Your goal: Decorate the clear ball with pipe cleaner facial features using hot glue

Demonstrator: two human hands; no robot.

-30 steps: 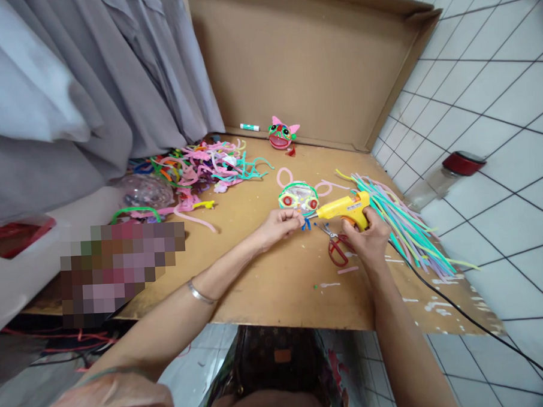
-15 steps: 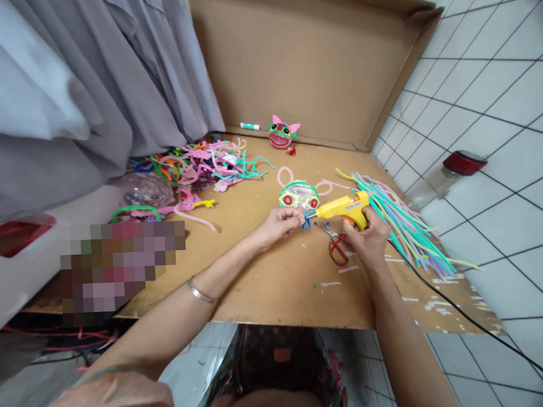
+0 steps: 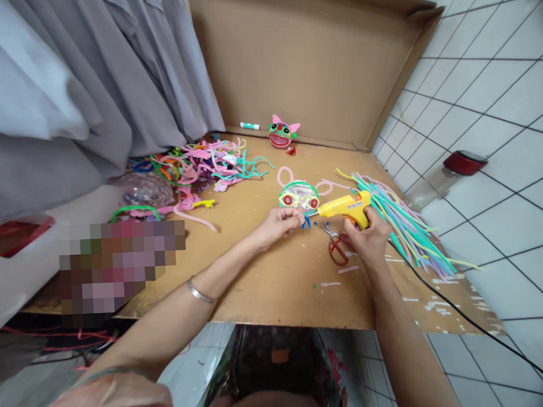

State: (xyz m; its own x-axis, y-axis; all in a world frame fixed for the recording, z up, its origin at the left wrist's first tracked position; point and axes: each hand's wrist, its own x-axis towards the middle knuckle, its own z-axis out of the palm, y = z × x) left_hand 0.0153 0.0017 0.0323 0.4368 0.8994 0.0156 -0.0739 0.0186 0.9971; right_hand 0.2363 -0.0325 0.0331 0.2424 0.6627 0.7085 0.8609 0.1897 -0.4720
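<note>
My right hand [image 3: 369, 232] is wrapped round the handle of a yellow hot glue gun [image 3: 341, 206]. The gun's nozzle points left, at the fingertips of my left hand [image 3: 279, 225]. Those fingers are pinched at a short blue pipe cleaner piece [image 3: 306, 222], partly hidden by them. Just beyond lies a craft animal face [image 3: 299, 195] with a green rim, red eyes with yellow round them and pink pipe cleaner loops at both sides. Red-handled scissors [image 3: 338, 250] rest on the table between my hands, beside the gun hand.
A bundle of pastel pipe cleaners [image 3: 402, 222] lies at right, near the gun's black cord [image 3: 442, 298]. A tangled pile of coloured pipe cleaners [image 3: 207, 164] is at left. A pink-eared animal head [image 3: 281, 134] and a glue stick [image 3: 250, 126] stand near the cardboard wall [image 3: 310, 64].
The glue gun has shifted very slightly to the right. My left hand stays in the same place, still pinched.
</note>
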